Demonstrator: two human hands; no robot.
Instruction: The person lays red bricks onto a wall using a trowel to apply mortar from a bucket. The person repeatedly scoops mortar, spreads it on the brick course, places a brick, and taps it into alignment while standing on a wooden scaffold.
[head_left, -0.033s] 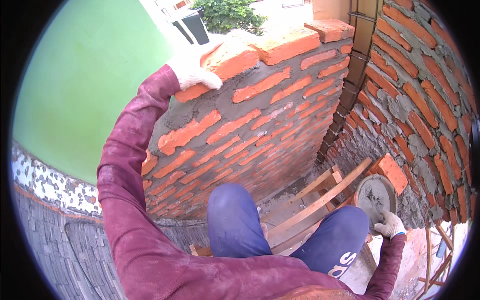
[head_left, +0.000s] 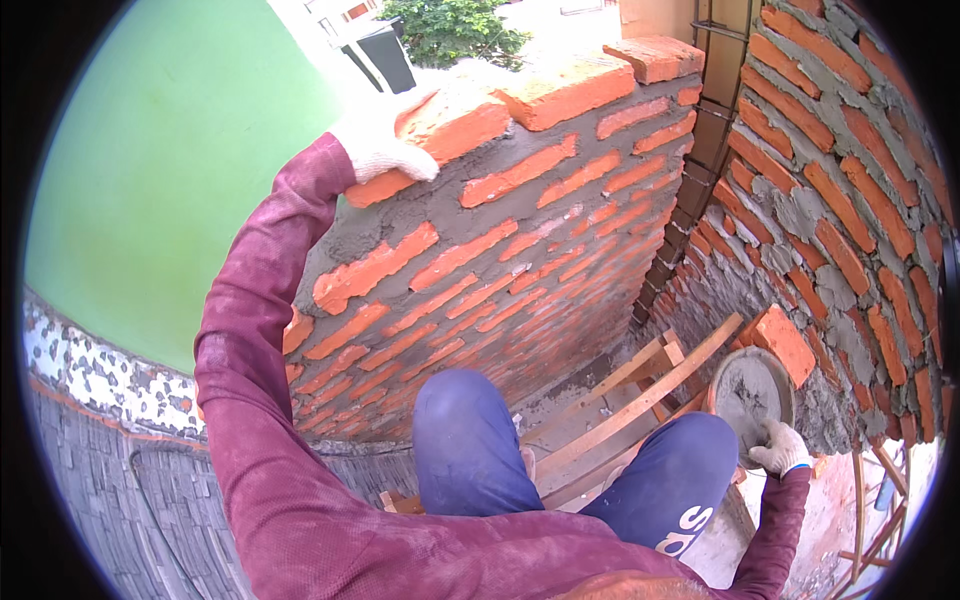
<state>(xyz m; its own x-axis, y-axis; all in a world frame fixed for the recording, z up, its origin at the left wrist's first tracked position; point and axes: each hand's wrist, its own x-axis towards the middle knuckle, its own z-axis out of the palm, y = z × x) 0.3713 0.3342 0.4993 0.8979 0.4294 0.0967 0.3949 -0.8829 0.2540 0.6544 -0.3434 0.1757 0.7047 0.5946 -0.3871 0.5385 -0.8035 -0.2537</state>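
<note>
Orange brick (head_left: 465,128) under your left hand (head_left: 378,140), grey bucket (head_left: 785,400) at your right hand (head_left: 782,449).
Your left arm (head_left: 262,265) bends up to the left end of the wall's (head_left: 450,275) top edge, thumb and fingers gripping the brick; your right arm (head_left: 775,530) sits low, fingers curled on the bucket's near rim.

- So the print I can spot is some chunky white lettering (head_left: 683,531) on the blue trousers (head_left: 650,482), on the thigh of the right leg.
- It's big, rounded lowercase stuff, just a couple of letters showing, and they slant up toward the right.
- The maroon shirt (head_left: 450,545) sits right beside the first letter, so honestly can't tell if there's more of the word tucked under there.
</note>
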